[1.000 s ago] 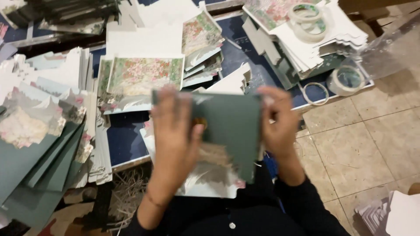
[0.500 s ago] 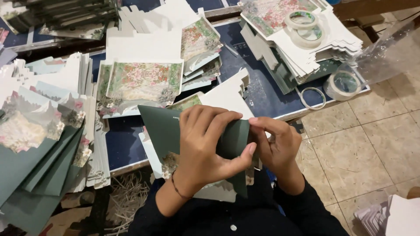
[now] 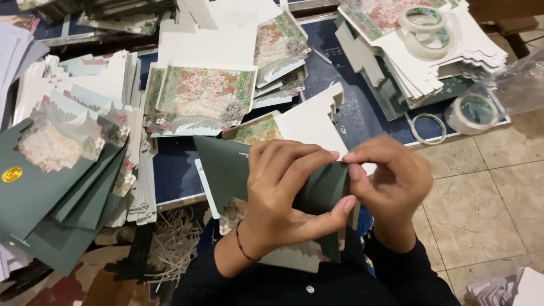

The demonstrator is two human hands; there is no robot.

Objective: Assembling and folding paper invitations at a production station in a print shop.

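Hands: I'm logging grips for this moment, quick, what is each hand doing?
Left hand: closed around the dark green folded card, thumb under its right edge.
Right hand: fingertips pinched at the card's upper right corner.

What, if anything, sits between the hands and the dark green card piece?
Nothing visible does. The left hand lies across the front of the dark green card piece, fingers curled over its top edge, and the right hand pinches that same edge by its fingertips. Both touch it directly.
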